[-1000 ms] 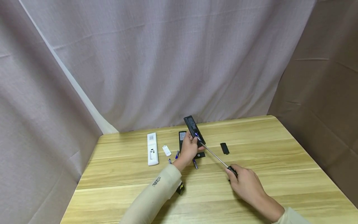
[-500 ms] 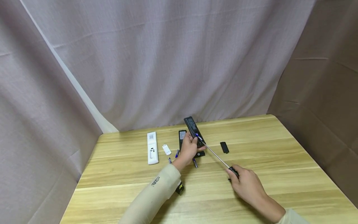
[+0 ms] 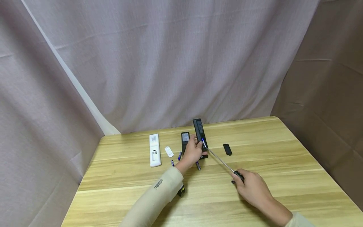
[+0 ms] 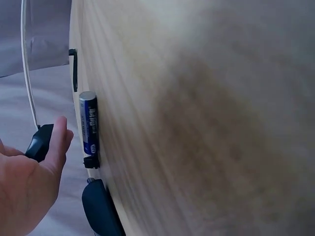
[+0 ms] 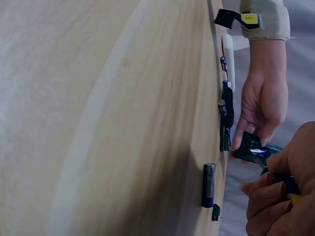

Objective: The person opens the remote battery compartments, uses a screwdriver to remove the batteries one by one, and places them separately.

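Note:
My left hand [image 3: 193,151] grips a black remote control [image 3: 199,126] above the table, its back towards me and its battery compartment uncovered. A blue-and-silver battery [image 3: 203,142] shows in that compartment, beside my thumb. In my right hand [image 3: 253,189] is a screwdriver [image 3: 222,161], held by its dark handle. The shaft slants up to the left and its tip is at the lower end of the battery; whether it touches is too small to tell. The right wrist view shows a yellow part of the handle [image 5: 294,197] between the curled fingers.
A white remote [image 3: 154,151], a white cover [image 3: 169,151] and a second black remote [image 3: 185,137] lie on the table. Loose batteries [image 3: 180,155] lie around my left wrist. A black cover [image 3: 227,149] is to the right. Near my left sleeve sits a black-and-yellow object [image 3: 181,190].
The held black remote has swung more upright and shifted slightly right, and the battery in it shows more fully. My right hand has moved a little right and towards me with the screwdriver.

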A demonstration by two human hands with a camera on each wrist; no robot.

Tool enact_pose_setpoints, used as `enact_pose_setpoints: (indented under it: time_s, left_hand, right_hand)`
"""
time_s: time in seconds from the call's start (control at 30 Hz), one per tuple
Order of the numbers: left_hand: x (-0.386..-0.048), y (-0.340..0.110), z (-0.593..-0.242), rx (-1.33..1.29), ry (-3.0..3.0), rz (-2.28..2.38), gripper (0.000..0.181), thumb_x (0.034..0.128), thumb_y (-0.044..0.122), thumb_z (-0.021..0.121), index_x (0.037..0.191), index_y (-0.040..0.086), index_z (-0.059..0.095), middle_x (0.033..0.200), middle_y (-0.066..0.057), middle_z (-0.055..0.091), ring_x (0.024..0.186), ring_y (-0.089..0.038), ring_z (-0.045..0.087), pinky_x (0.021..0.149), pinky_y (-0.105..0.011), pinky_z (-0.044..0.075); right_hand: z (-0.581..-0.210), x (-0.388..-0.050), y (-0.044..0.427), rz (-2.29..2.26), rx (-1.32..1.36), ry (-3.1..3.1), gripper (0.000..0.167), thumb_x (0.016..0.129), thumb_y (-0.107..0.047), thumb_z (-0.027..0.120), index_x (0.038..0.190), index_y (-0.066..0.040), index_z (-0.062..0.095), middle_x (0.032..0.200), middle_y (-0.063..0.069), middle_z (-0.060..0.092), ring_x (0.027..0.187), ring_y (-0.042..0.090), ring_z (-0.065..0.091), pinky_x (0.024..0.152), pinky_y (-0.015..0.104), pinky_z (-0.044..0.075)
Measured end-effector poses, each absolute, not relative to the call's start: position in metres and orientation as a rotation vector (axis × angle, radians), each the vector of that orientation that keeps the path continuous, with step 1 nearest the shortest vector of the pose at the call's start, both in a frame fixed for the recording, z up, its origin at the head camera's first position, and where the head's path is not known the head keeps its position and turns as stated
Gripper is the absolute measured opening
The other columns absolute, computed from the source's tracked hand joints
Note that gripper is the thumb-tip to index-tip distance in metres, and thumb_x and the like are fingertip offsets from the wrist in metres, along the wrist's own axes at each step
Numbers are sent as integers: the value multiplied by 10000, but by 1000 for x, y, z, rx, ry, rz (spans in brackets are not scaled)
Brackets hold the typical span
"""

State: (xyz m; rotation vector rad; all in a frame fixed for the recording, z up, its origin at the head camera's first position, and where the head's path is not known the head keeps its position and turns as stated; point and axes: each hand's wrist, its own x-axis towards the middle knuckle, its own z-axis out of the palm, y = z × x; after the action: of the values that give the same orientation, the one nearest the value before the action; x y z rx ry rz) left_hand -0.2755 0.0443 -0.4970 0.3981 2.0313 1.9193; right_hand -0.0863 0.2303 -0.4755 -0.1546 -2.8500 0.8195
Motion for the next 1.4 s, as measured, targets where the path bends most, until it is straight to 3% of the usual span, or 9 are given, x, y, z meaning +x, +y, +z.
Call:
enact_pose_setpoints:
  time_s: [0.2,0.37,0.6,0.8,0.9,1.03,1.13,1.27,1.4]
  left_hand:
    - [-274,43,-496,514,2142,1767,475,1162,110,404,1628,102,315,1603,-299,453,1169,-361,699,913,-378,695]
    - [-274,44,-492,613,2221,1712,440,1157,92,408,1593,71,351,1481,-264,581,1180,-346,725,884,-362,699]
    - [-275,41,-492,576,2236,1708,449,1155,94,416,1600,81,353,1476,-266,582,1140,-333,743,878,-368,701]
    - [-276,37,-495,546,2270,1698,444,1156,104,421,1596,90,361,1474,-251,603,1090,-322,758,864,-391,702]
    - [-277,36,-495,533,2282,1698,434,1159,121,422,1589,95,369,1469,-250,610,1037,-321,766,844,-404,702]
    - [-277,34,-496,509,2291,1700,430,1158,125,426,1583,85,376,1468,-262,608,981,-317,772,796,-342,695]
    - [-276,34,-495,488,2290,1700,450,1155,116,431,1598,72,358,1530,-296,553,1025,-299,770,785,-297,690]
    - [-273,34,-493,472,2264,1716,480,1155,115,434,1620,60,326,1593,-329,473,1074,-303,764,813,-318,699]
    - [-273,34,-492,452,2230,1746,479,1156,116,433,1617,49,323,1555,-316,500,1010,-315,771,826,-356,705]
  right_hand:
    - [-465,-90,235,750,-112,-2889,237,1029,-220,699,1092,-2,766,640,-24,570,597,145,499,501,272,359]
    - [-465,-92,236,731,-99,-2869,168,1027,-214,701,1008,-57,758,640,-40,565,624,154,510,536,281,374]
    - [-474,-92,232,794,-132,-2851,234,1046,-235,686,1096,-19,762,624,-41,559,565,126,483,463,255,340]
    - [-476,-91,234,793,-141,-2878,196,1043,-248,691,1019,-65,759,610,-34,521,575,138,477,482,266,341]
    - [-478,-91,237,805,-152,-2899,211,1046,-249,686,1063,-53,765,618,-28,516,576,141,470,483,269,334]
    - [-480,-91,242,828,-168,-2917,237,1053,-256,679,1104,-42,765,610,-26,493,555,137,435,470,260,313]
    - [-482,-92,245,831,-173,-2919,224,1055,-261,675,1074,-54,760,608,-27,479,548,132,413,465,250,301]
    - [-485,-93,248,827,-178,-2908,194,1056,-261,672,993,-88,731,605,-29,462,544,129,400,463,245,292]
    - [-487,-93,250,819,-178,-2885,193,1060,-265,666,968,-102,713,598,-37,444,538,128,397,460,251,291]
